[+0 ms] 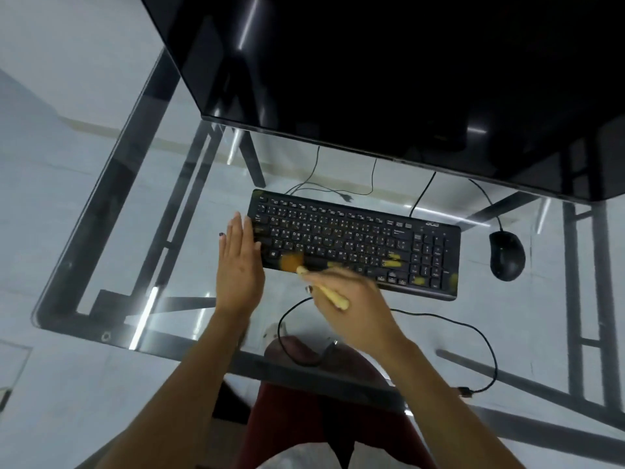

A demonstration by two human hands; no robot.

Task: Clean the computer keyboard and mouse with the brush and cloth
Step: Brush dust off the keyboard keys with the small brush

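- Glass formed the tabletop [101, 265], with a dark metal frame showing through it, and every task item lay on this clear surface.
- At far left of the working area, the left hand [238, 262] lay flat with straight fingers, pressed against the left end of the keyboard as if to steady it; it gripped nothing.
- Next came the black keyboard [355, 243], its long axis running left to right across the tabletop and tilted slightly, the right end sitting a little nearer the person. Yellowish smudges showed on its lower right keys.
- Over the keyboard's lower left rows, the orange bristles of the brush [318, 280] touched the keys, blurred by motion; its pale handle slanted back down to the right.
- Curled round that handle was the right hand [351, 299], just in front of the keyboard's near edge.
- Further right, well apart from both hands, the black mouse [506, 254] sat beside the keyboard's right end, nearer the right hand than the left.
- Uncleaned keys lay to the right of the brush, so sweeping would likely run rightward along the long axis.
- No cloth could be seen.
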